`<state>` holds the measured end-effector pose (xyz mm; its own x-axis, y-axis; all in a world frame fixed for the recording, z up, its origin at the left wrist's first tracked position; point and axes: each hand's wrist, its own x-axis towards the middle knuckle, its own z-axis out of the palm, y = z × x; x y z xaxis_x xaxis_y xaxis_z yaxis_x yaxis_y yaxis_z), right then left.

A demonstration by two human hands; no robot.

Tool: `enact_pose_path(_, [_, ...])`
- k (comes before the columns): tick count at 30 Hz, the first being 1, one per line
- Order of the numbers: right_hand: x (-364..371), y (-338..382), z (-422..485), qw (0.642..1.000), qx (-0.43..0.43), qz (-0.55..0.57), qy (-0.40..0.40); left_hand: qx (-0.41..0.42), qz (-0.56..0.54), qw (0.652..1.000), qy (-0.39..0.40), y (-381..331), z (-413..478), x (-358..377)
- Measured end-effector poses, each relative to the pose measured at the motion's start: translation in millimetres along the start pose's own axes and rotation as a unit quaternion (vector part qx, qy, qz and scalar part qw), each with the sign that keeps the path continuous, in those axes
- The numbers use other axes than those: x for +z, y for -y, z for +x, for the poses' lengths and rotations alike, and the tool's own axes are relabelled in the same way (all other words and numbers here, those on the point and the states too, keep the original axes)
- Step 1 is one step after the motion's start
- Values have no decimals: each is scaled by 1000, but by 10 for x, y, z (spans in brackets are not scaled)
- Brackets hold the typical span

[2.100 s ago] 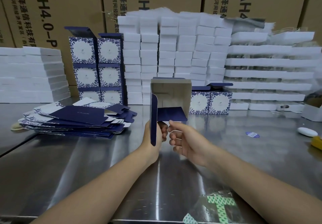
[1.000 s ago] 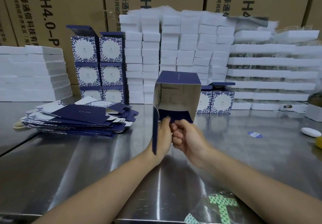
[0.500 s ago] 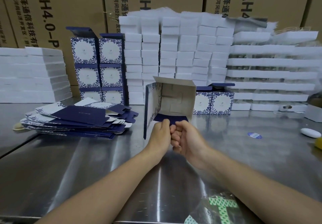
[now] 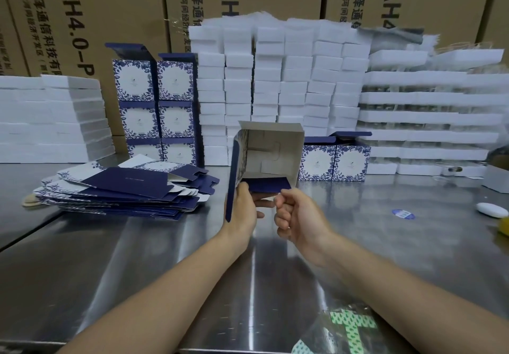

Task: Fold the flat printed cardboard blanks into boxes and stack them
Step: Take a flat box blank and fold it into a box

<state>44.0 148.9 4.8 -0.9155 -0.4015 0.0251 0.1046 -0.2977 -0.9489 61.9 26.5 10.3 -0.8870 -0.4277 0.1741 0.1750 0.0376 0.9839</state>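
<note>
A half-folded box [image 4: 275, 152], blue floral outside and plain grey inside, is held above the steel table [image 4: 165, 257] with its open end facing me. My left hand [image 4: 242, 210] grips its left wall, where a long navy lid flap hangs down. A navy flap [image 4: 270, 184] lies across the bottom of the opening. My right hand [image 4: 297, 216] is curled into a fist right under that flap's near edge; whether it pinches the flap is unclear. Flat blanks [image 4: 124, 185] lie piled on the left. Finished boxes [image 4: 154, 106] stand stacked behind them, and two more finished boxes [image 4: 333, 161] stand on the right.
Tall stacks of white boxes [image 4: 275, 78] fill the back, with white stacks at left [image 4: 49, 117] and right [image 4: 427, 119]. Brown cartons form the rear wall. A white oval object [image 4: 491, 210], a blue sticker [image 4: 403, 213] and a green-printed plastic bag [image 4: 344, 331] lie on the table.
The box has tipped so its navy top no longer shows and its open inside faces me. My right hand has drawn slightly right, away from my left hand.
</note>
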Motion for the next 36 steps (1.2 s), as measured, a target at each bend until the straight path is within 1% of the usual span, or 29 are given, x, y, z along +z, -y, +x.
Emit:
enact_pose_path(2, [-24,2,12,1000,-12,-5,-17,0,-5,1000,11,-15,-10,3])
enact_pose_path(9, [-20,2,-15,997,-20,-53,-51,13,-8,1000,3,26,8,9])
enact_pose_path(14, [-10,3,-7,996,-35,-43,-72,14,-32,999,18,9,-12,65])
enact_pose_path(16, [-8,2,-6,996,-36,-44,-70,9,-45,999,5,2,-9,77])
enact_pose_path(19, [-10,2,-13,997,-28,-55,-47,13,-49,998,-30,18,14,33])
enact_pose_path(24, [-19,-5,-19,996,-31,-71,-45,10,-4,1000,-27,17,51,-40])
enact_pose_path(27, [-27,10,-8,995,-47,-60,-60,23,-21,999,-11,12,3,-6])
enact_pose_path(32, [-26,14,-7,994,-61,-63,-62,19,3,998,68,29,-44,45])
enact_pose_path(36, [-25,7,-8,996,-45,-57,-52,21,-18,997,76,54,-24,52])
